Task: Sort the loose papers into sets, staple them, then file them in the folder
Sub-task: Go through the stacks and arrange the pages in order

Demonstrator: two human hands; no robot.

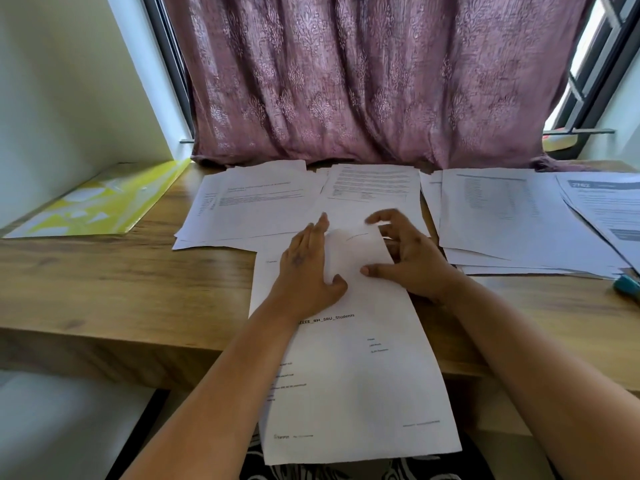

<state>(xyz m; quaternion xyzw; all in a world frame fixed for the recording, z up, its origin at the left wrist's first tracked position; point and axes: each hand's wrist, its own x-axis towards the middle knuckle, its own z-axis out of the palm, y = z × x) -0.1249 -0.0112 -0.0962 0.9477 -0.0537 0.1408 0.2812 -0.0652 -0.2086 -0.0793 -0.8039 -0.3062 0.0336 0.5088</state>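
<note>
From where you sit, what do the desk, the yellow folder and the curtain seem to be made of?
Desk: wood or wood-look laminate, matte, with grain streaks. Yellow folder: probably glossy plastic, since it throws bright reflections. Curtain: mauve woven fabric, hanging in soft folds with a floral pattern.

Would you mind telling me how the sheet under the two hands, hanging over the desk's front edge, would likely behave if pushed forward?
The sheet is probably floppy: its near end already overhangs the desk unsupported. It likely slides easily on the smooth wood, though the left hand resting flat on it should steady it. Its far end lifts near the right hand, so it may buckle.
</note>
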